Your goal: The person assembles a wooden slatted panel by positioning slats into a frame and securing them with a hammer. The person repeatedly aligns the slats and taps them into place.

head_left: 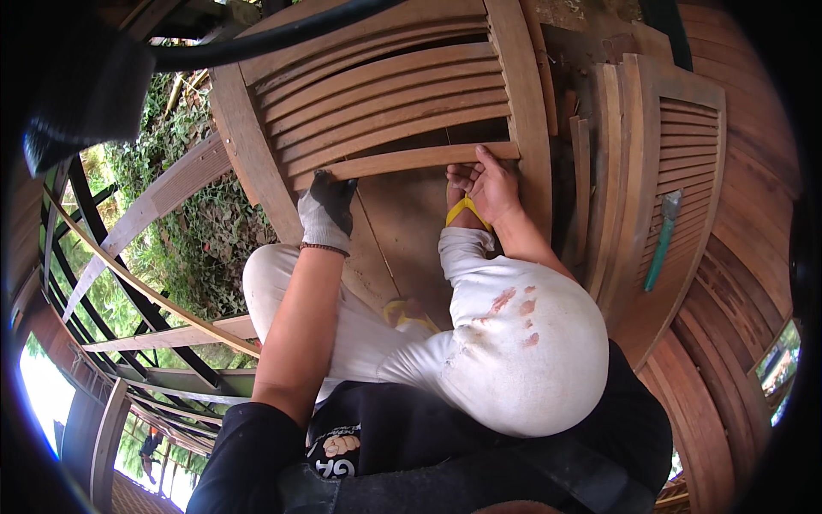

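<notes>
Black cable point(274, 44) closest, head view, top left. Wooden slat point(411, 160) lies lowest in slatted wooden frame point(533, 128), gap above it widening rightward. Gloved left hand point(327, 210): fingers bunched at slat's left end, can't tell if gripping. Bare right hand point(492, 190): thumb against slat near right end, fingers half curled below, grip unclear. Right: green-handled brush point(662, 244) on second slatted panel point(681, 111). White trousers point(548, 368), reddish stains.

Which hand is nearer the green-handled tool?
Right. The right hand is at the near end of a slat left of the tool; the gloved left hand is at that slat's far end.
</notes>
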The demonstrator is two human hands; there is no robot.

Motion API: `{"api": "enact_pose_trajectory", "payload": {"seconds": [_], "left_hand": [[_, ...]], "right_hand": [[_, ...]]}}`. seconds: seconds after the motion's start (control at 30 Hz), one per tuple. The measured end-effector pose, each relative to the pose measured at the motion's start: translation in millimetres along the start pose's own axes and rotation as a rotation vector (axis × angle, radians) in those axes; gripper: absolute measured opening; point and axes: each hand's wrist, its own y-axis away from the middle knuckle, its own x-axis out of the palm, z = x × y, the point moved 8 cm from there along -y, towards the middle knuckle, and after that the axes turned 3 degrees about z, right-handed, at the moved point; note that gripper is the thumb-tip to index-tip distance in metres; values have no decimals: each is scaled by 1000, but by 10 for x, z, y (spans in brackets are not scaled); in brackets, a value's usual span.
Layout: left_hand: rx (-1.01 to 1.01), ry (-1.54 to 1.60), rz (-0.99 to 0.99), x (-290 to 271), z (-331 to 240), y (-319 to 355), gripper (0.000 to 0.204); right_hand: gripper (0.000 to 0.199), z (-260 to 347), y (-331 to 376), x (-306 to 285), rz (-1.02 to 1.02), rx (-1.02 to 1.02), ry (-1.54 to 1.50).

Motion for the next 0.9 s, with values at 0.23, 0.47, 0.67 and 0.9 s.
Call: {"api": "enact_pose_trajectory", "payload": {"seconds": [0.23, 0.47, 0.67, 0.9], "left_hand": [[-65, 176, -106, -6, 30, 60, 22], [63, -63, 37, -52, -4, -56, 20], [-12, 107, 16, -2, 34, -31, 24], [113, -79, 148, -241, 121, -314, 28]], "right_hand": [[28, -48, -38, -49, 13, 10, -34], [27, 147, -8, -190, -106, -136, -70], [25, 170, -54, -155, -118, -149, -44], [24, 150, -147, -148, -202, -152, -76]]}}
